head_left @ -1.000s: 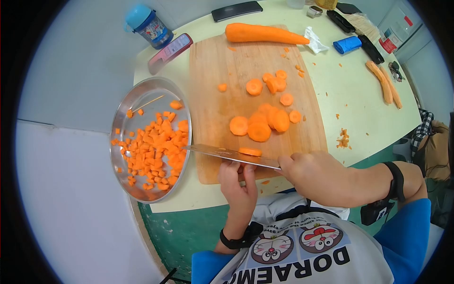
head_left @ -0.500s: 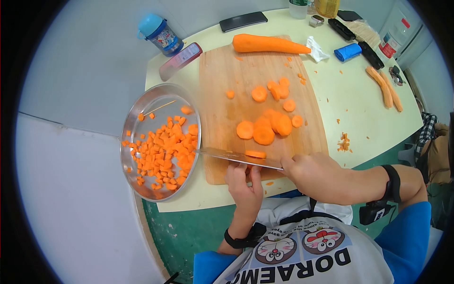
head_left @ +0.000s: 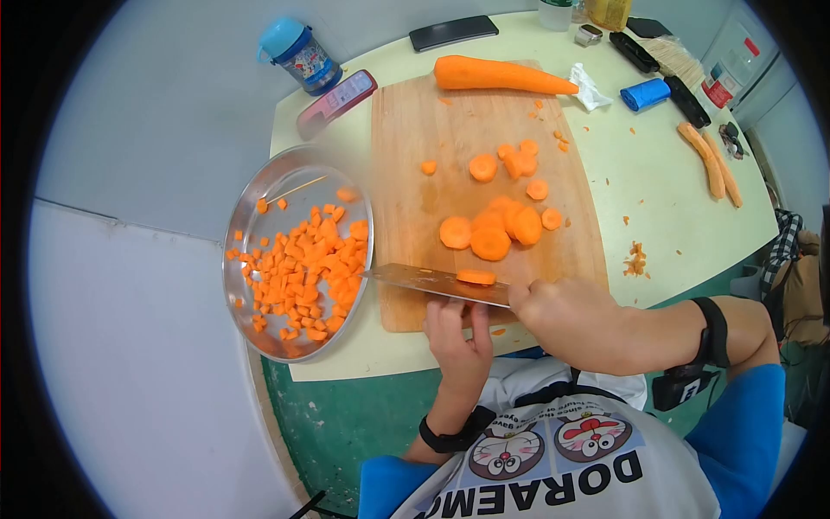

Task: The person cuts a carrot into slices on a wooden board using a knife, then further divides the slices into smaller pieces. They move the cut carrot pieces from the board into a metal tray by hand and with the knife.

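My right hand (head_left: pixel 562 318) is closed round the handle of a knife (head_left: pixel 437 284), whose blade points left across the near part of the wooden cutting board (head_left: pixel 406 199). A carrot slice (head_left: pixel 475 277) lies against the far side of the blade. My left hand (head_left: pixel 458 339) is at the near side of the blade, thumb and fingers drawn together; what it holds is mostly hidden by the blade and fingers. Several round carrot slices (head_left: pixel 490 243) lie beyond the knife. A whole peeled carrot (head_left: pixel 501 76) rests along the board's far edge.
Left of the board, a round metal tray (head_left: pixel 371 227) holds many diced carrot pieces and a thin stick. Two phones and a blue bottle (head_left: pixel 303 59) stand or lie behind. To the right are a tissue (head_left: pixel 590 88), a blue roll (head_left: pixel 645 94), thin carrots (head_left: pixel 702 158) and peel scraps.
The whole view has shifted slightly. The slice stays beside the blade, and both hands keep nearly the same places, my left hand a little further right and lower.
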Demonstrator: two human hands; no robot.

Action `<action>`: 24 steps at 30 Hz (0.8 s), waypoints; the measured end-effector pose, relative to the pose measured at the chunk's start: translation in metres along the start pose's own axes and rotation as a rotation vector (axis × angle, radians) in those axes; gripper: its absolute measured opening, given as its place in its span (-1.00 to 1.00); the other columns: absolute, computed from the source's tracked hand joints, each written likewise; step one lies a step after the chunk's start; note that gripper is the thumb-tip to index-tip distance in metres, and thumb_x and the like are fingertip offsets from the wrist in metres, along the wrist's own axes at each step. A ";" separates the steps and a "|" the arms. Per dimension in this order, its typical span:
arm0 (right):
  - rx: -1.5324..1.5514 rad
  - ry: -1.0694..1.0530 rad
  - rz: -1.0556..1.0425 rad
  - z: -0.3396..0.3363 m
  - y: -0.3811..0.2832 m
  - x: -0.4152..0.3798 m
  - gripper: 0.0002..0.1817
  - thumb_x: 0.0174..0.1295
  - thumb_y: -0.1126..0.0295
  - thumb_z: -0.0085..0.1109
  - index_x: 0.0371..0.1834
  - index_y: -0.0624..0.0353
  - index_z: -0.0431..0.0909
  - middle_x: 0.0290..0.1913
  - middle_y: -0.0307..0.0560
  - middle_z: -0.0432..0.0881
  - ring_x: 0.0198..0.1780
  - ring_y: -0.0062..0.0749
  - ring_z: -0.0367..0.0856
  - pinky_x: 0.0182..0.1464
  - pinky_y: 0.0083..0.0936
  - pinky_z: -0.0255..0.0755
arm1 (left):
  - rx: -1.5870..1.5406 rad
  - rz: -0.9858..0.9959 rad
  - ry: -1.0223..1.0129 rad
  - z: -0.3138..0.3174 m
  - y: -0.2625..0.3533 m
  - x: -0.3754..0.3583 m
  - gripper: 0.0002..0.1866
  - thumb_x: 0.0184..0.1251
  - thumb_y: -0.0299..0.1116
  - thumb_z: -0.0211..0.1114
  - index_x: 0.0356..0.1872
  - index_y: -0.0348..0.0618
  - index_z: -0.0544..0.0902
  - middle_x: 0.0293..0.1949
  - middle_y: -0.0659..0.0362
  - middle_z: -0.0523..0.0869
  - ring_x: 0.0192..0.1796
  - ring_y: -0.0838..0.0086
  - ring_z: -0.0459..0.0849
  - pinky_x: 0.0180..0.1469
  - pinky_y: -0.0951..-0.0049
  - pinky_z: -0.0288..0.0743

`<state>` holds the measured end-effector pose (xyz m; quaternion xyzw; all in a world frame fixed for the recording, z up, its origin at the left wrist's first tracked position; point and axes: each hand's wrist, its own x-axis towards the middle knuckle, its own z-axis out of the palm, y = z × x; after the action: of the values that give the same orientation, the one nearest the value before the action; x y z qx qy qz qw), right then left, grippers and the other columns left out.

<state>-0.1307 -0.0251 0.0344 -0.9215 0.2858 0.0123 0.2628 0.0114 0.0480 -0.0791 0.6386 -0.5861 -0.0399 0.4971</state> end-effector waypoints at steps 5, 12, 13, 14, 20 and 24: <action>-0.042 0.003 0.030 0.005 0.004 -0.001 -0.87 -0.03 0.58 0.11 -0.39 0.36 0.44 -0.54 0.08 0.58 -0.44 -0.04 0.64 -0.43 -0.32 0.52 | 0.020 -0.076 0.005 -0.002 0.003 -0.001 -0.79 0.20 -0.52 0.20 -0.15 -0.35 0.47 -0.39 0.11 0.45 -0.41 0.45 0.44 -0.34 0.50 0.37; 0.163 0.051 0.203 -0.020 0.024 -0.002 -0.67 0.27 0.21 0.01 -0.48 0.28 0.49 -0.66 0.17 0.48 -0.55 0.06 0.51 -0.48 -0.17 0.41 | -0.063 -0.277 -0.094 -0.013 0.014 0.008 -0.72 0.15 -0.48 0.27 -0.13 -0.31 0.45 -0.40 0.21 0.44 -0.38 0.53 0.41 -0.31 0.56 0.32; 0.209 0.079 0.223 -0.024 0.023 -0.004 -0.67 0.27 0.22 0.01 -0.48 0.28 0.49 -0.67 0.18 0.47 -0.56 0.08 0.50 -0.48 -0.17 0.41 | -0.060 -0.283 -0.099 -0.015 0.015 0.009 -0.72 0.15 -0.48 0.27 -0.13 -0.31 0.45 -0.40 0.21 0.44 -0.38 0.53 0.41 -0.31 0.56 0.32; 0.215 0.075 0.224 -0.027 0.023 -0.006 -0.67 0.27 0.22 0.01 -0.48 0.28 0.49 -0.67 0.18 0.47 -0.56 0.08 0.50 -0.48 -0.17 0.41 | -0.095 -0.302 -0.114 -0.017 0.017 0.010 -0.68 0.11 -0.46 0.32 -0.12 -0.29 0.46 -0.38 0.22 0.46 -0.37 0.54 0.41 -0.30 0.57 0.31; 0.247 0.102 0.187 -0.033 0.026 -0.012 -0.71 0.27 0.26 0.03 -0.45 0.29 0.50 -0.68 0.18 0.45 -0.58 0.06 0.48 -0.49 -0.20 0.39 | 0.057 -0.232 -0.208 -0.034 0.020 0.025 -0.48 -0.07 -0.41 0.47 -0.03 -0.22 0.47 -0.30 0.17 0.51 -0.28 0.49 0.45 -0.20 0.54 0.34; 0.313 0.185 0.175 -0.038 0.026 -0.016 -0.72 0.28 0.28 0.02 -0.46 0.29 0.49 -0.69 0.17 0.42 -0.60 0.05 0.46 -0.52 -0.22 0.36 | 0.152 -0.041 -0.327 -0.037 0.007 0.030 -0.46 -0.10 -0.42 0.47 -0.01 -0.19 0.50 -0.22 0.11 0.55 -0.18 0.35 0.50 -0.10 0.46 0.39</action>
<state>-0.1622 -0.0535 0.0571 -0.8382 0.3861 -0.0942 0.3735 0.0390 0.0470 -0.0399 0.6712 -0.6472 -0.1092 0.3445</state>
